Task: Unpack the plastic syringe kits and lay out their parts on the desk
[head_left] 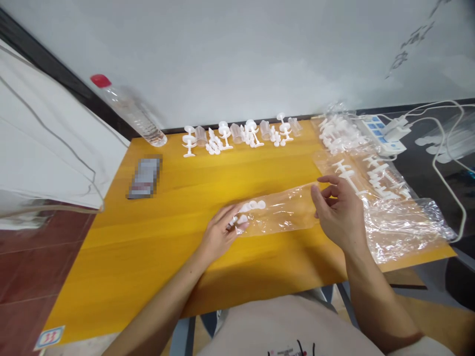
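Head view. At far left, a bottle (133,113) stands against the wall at the back of the table (148,257), with a phone (146,175) lying nearer. A row of parts (225,136), white and clear, lines the back edge. The left hand (218,232) pinches the left end of a clear bag (285,210), where white pieces (253,204) are gathered. The bag lies between the hands above mid-table; it appears light, limp and slippery, apt to crease and perhaps to tear if pulled hard, so the edges at either end seem the best hold, the pieces inside giving the left end some stiffness. Its long axis runs left to right, the right end slightly farther from the body. There the right hand (341,210) curls, thumb and forefinger apart; whether it grips film cannot be told. Filled packets (386,175) lie at far right, nearest that hand's back.
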Demonstrator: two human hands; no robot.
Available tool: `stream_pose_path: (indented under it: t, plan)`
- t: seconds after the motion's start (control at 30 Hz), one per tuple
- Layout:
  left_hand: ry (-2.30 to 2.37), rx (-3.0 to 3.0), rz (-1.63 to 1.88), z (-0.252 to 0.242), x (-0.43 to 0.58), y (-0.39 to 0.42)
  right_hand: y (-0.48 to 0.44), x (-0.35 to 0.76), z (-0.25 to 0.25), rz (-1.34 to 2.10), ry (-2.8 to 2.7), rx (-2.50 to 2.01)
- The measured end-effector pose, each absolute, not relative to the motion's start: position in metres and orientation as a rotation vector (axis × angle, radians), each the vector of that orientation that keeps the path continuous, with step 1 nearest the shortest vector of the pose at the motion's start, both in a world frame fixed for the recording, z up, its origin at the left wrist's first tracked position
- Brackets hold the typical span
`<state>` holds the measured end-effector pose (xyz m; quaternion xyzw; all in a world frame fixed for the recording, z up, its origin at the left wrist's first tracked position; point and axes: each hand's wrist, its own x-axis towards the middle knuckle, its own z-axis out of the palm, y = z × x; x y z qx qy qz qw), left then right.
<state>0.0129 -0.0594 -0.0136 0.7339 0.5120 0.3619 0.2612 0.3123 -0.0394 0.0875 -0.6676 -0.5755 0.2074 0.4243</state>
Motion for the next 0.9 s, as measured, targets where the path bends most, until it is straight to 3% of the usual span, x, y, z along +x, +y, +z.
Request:
stream_pose_path:
  t: [0.57,0.9]
  plan:
    - [1.508,2.483,0.757,-0.007,0.028,-0.045,-0.042,0.317,0.09,0.701,-1.414,-1.55]
    - [1.465,2.476,0.819,-0.012,0.024,-0.045,-0.044,0.407,0.107,0.383,-0.909,-1.531]
